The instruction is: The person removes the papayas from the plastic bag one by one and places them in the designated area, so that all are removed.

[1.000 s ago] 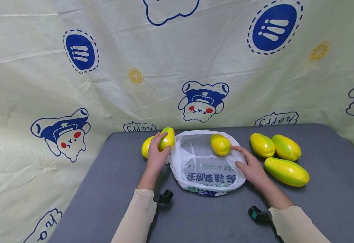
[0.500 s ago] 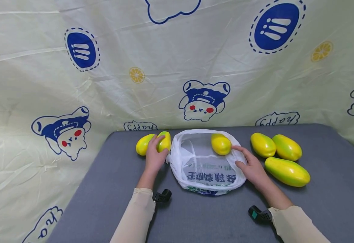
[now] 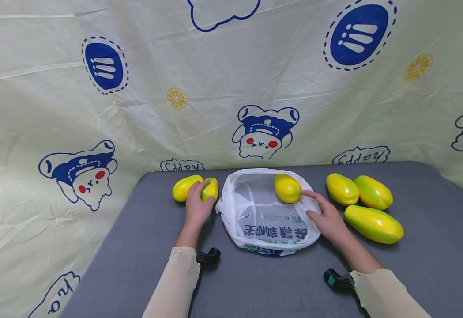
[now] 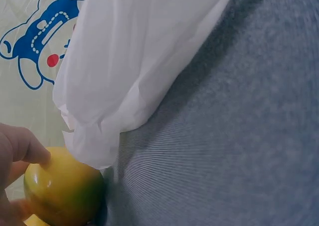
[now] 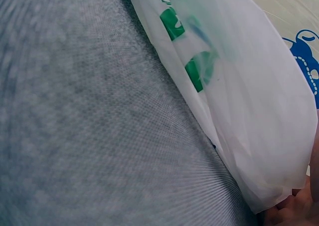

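My left hand grips a yellow-green fruit that sits low on the grey table, beside a second one. In the left wrist view a finger lies on that held fruit, right next to the white plastic bag. The bag lies open in the middle, with one yellow fruit inside at its far rim. My right hand rests with spread fingers on the bag's right rim, index pointing at that fruit. In the right wrist view the bag fills the upper right.
Three more yellow-green fruits lie right of the bag, close to my right hand. A patterned cloth backdrop rises behind and left of the table. Bare grey table surface stretches toward me.
My left hand has lowered the fruit it holds and moved it left, away from the bag, down beside the other fruit. The right hand and bag stay put.
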Action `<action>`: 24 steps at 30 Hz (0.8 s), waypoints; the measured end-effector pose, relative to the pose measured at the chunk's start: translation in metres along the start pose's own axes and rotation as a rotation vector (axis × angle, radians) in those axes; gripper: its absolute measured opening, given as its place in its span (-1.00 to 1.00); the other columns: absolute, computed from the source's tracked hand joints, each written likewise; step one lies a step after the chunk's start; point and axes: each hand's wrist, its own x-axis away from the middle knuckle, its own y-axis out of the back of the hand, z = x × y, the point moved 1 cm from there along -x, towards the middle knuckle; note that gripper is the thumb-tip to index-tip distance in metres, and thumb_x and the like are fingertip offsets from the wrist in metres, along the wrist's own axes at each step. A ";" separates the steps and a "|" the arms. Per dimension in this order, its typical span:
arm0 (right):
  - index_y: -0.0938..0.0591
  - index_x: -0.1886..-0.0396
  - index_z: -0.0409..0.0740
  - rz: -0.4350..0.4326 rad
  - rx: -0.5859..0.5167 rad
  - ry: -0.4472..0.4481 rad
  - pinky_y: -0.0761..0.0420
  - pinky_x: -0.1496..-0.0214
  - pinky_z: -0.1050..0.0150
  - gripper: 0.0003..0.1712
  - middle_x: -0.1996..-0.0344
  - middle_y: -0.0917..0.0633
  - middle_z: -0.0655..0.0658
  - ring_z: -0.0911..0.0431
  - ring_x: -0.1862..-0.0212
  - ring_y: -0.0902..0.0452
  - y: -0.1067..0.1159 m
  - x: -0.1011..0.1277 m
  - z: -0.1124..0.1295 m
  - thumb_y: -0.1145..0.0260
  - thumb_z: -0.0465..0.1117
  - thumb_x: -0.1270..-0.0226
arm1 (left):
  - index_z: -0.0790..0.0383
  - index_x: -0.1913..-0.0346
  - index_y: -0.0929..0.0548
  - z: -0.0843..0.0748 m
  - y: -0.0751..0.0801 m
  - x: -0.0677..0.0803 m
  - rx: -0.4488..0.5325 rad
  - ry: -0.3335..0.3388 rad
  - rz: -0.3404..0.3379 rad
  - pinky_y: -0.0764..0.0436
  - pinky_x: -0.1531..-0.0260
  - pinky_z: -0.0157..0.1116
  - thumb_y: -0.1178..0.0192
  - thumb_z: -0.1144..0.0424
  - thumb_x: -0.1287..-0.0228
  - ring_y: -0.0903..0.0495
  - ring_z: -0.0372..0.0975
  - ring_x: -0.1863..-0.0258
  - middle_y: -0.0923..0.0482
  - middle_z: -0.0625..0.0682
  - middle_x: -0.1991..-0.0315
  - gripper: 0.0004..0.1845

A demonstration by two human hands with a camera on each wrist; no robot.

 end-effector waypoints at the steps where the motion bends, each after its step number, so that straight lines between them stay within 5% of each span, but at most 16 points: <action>1: -0.23 -0.53 0.05 0.000 0.001 0.003 -0.01 -0.49 -0.39 -0.35 -0.60 -0.03 -0.29 -0.32 -0.58 0.10 0.000 0.000 0.000 -0.07 -0.27 -0.49 | 0.20 -0.30 -0.55 0.000 0.001 0.000 -0.011 -0.003 0.000 -0.24 -0.44 0.14 -0.17 0.39 -0.18 -0.25 0.13 -0.46 -0.25 0.27 -0.48 -0.45; 9: -0.23 -0.53 0.04 0.004 0.006 -0.003 -0.01 -0.49 -0.38 -0.36 -0.60 -0.03 -0.29 -0.32 -0.58 0.10 0.000 -0.002 -0.001 -0.07 -0.27 -0.49 | 0.05 -0.39 -0.48 -0.007 0.008 0.001 -0.155 0.059 0.057 -0.28 -0.42 0.13 -0.16 0.26 -0.30 -0.28 0.11 -0.46 -0.20 0.21 -0.51 -0.44; 24: -0.24 -0.52 0.04 0.003 -0.008 -0.005 -0.01 -0.50 -0.37 -0.35 -0.60 -0.02 -0.29 -0.32 -0.58 0.10 0.000 -0.001 0.000 -0.07 -0.28 -0.48 | 0.06 -0.41 -0.45 -0.029 0.024 0.006 -0.336 0.011 0.083 -0.42 -0.29 0.18 -0.16 0.12 -0.36 -0.42 0.18 -0.32 -0.25 0.27 -0.46 -0.44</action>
